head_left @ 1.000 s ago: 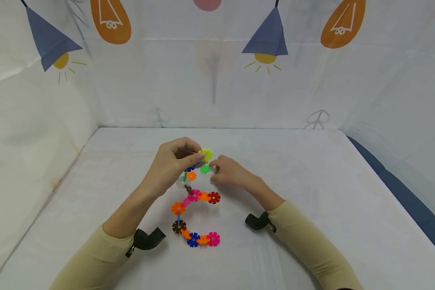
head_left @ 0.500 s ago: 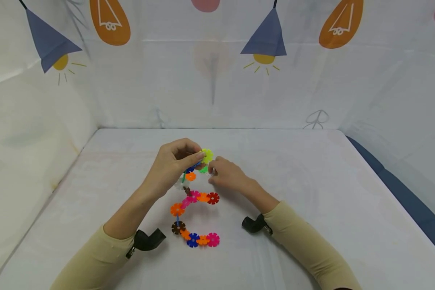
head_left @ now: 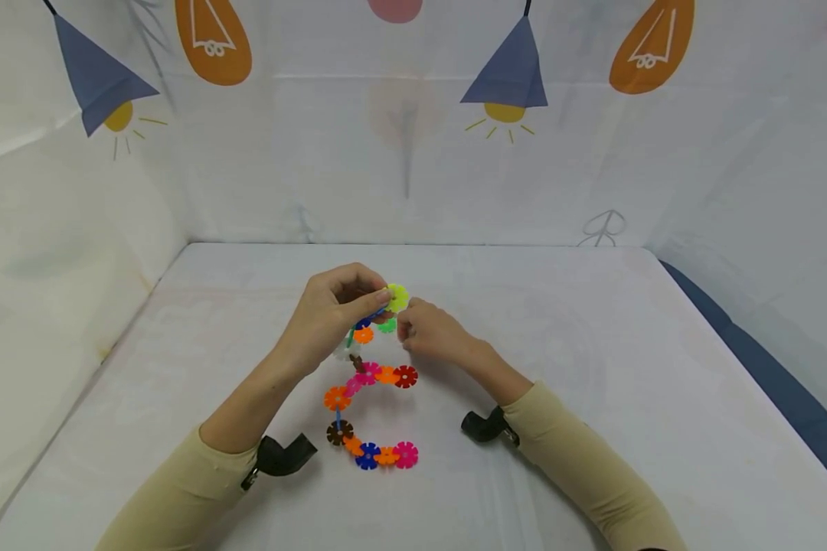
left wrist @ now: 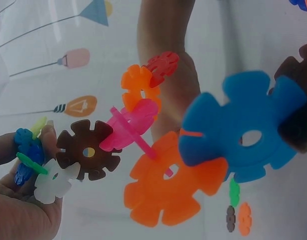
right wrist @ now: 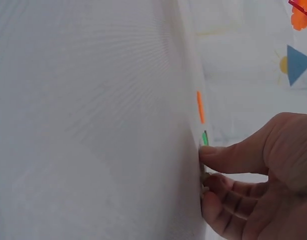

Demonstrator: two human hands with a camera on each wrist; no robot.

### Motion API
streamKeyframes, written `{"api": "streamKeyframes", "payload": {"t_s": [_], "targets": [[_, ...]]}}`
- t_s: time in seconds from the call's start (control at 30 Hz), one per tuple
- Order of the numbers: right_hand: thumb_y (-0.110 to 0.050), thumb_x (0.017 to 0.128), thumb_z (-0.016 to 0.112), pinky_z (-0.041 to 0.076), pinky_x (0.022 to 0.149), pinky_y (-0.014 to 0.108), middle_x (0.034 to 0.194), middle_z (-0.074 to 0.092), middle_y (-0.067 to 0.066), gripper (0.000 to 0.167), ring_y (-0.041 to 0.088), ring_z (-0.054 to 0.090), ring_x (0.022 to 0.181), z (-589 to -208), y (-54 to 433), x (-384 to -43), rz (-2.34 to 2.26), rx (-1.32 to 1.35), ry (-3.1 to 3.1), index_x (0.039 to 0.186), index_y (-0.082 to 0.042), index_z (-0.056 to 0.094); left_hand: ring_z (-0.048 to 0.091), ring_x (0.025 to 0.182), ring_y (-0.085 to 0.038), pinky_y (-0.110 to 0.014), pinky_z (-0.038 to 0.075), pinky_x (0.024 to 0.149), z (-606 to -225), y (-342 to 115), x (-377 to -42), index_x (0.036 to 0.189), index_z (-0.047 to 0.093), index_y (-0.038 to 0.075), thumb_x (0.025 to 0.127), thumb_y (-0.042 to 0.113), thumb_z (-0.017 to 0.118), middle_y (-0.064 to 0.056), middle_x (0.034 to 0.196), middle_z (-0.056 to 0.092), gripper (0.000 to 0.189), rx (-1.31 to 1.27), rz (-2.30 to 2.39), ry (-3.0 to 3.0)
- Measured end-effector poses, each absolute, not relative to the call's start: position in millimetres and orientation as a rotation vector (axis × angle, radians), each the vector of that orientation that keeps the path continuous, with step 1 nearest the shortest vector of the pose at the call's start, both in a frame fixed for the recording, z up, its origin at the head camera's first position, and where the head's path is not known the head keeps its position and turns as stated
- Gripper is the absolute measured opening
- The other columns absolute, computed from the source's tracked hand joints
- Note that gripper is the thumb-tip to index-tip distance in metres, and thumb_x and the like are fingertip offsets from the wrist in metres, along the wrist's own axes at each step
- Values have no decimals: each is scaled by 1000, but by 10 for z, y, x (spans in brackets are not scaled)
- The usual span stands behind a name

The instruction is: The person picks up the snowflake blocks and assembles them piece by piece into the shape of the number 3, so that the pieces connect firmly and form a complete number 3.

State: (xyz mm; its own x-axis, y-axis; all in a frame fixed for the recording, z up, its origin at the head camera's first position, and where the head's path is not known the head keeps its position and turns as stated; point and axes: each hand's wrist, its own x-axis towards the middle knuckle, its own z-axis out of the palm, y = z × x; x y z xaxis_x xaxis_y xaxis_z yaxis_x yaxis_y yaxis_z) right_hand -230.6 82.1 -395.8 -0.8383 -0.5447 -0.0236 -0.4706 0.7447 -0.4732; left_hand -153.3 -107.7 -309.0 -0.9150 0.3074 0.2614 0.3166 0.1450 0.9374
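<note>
A chain of interlocking flower-shaped plastic discs (head_left: 336, 399) in many colours curves toward me in the head view. My left hand (head_left: 334, 314) pinches its far end, by a yellow disc (head_left: 397, 297) and blue ones. In the left wrist view a white disc (left wrist: 52, 181), a brown disc (left wrist: 88, 150) and a large orange disc (left wrist: 166, 187) follow on from the fingers. My right hand (head_left: 433, 330) is low at the tabletop, just right of the yellow disc. Its thumb and curled fingers pinch a small pale disc (right wrist: 205, 184), mostly hidden by the fingertips.
A loose green disc (head_left: 387, 326) and a loose orange disc (head_left: 363, 335) lie under and beside the left hand. The left wrist view also shows a small brown disc (left wrist: 230, 218) beside them. A white-covered table (head_left: 627, 344) spreads out before a printed cloth backdrop (head_left: 331, 168).
My right hand's fingers have closed in, and the pale disc by them is now mostly covered. The left hand and yellow disc have shifted very slightly right.
</note>
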Motion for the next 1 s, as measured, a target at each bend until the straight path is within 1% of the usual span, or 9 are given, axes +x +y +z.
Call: {"api": "streamKeyframes", "payload": {"t_s": [0.1, 0.17, 0.23, 0.33, 0.47, 0.57, 0.67, 0.83, 1.0], "targets": [[-1, 85, 69, 49, 72, 28, 93, 59, 4, 9, 18, 54, 83, -3964, 816, -2308, -709, -836, 2759, 87, -10, 67, 68, 85, -31, -30, 59, 78, -3091, -1073, -1532, 101, 67, 8, 96, 22, 66, -9, 93, 70, 15, -648, -1942, -2368], [1, 85, 67, 49, 74, 28, 92, 61, 4, 13, 18, 54, 84, -3967, 811, -2310, -705, -844, 2746, 94, -8, 68, 68, 85, -31, -30, 59, 77, -3088, -1073, -1527, 101, 67, 9, 96, 22, 66, -9, 92, 69, 14, -644, -1947, -2367], [2, 85, 65, 49, 72, 28, 92, 62, 4, 20, 18, 54, 83, -3967, 804, -2311, -712, -838, 2725, 102, -7, 68, 68, 84, -30, -30, 59, 77, -3088, -1075, -1526, 101, 66, 8, 96, 21, 65, -9, 93, 69, 14, -639, -1943, -2368], [-3, 85, 65, 47, 68, 27, 94, 60, 3, 27, 18, 53, 81, -3962, 799, -2305, -708, -840, 2698, 111, -9, 67, 68, 83, -27, -30, 59, 77, -3088, -1077, -1525, 102, 66, 8, 97, 21, 65, -9, 93, 69, 13, -632, -1929, -2376], [-10, 86, 69, 46, 67, 26, 97, 60, 2, 21, 17, 52, 84, -3942, 796, -2279, -666, -910, 2686, 107, -13, 68, 68, 83, -24, -29, 59, 78, -3086, -1077, -1526, 102, 66, 8, 97, 20, 64, -8, 95, 69, 13, -626, -1935, -2376], [-10, 86, 71, 48, 70, 27, 101, 61, 3, 16, 17, 53, 86, -3919, 795, -2259, -638, -962, 2684, 102, -13, 69, 69, 83, -25, -28, 59, 79, -3082, -1073, -1531, 103, 65, 5, 97, 18, 63, -9, 95, 69, 14, -636, -1955, -2365], [-8, 86, 73, 50, 71, 27, 104, 59, 4, 16, 17, 55, 86, -3897, 799, -2242, -638, -940, 2661, 100, -12, 67, 69, 83, -26, -28, 60, 78, -3080, -1069, -1533, 104, 64, 4, 98, 17, 62, -10, 96, 68, 15, -641, -1962, -2359], [-1, 85, 72, 51, 74, 26, 100, 58, 5, 15, 17, 54, 87, -3872, 814, -2233, -662, -925, 2615, 95, -10, 64, 70, 85, -28, -31, 60, 80, -3093, -1067, -1539, 105, 63, 4, 99, 18, 61, -11, 96, 68, 16, -622, -1942, -2370], [0, 83, 72, 49, 74, 26, 96, 60, 3, 18, 18, 53, 86, -3872, 830, -2243, -673, -965, 2592, 96, -10, 64, 71, 85, -25, -31, 61, 81, -3099, -1065, -1535, 106, 62, 5, 99, 20, 60, -11, 97, 68, 16, -602, -1933, -2370]]}}
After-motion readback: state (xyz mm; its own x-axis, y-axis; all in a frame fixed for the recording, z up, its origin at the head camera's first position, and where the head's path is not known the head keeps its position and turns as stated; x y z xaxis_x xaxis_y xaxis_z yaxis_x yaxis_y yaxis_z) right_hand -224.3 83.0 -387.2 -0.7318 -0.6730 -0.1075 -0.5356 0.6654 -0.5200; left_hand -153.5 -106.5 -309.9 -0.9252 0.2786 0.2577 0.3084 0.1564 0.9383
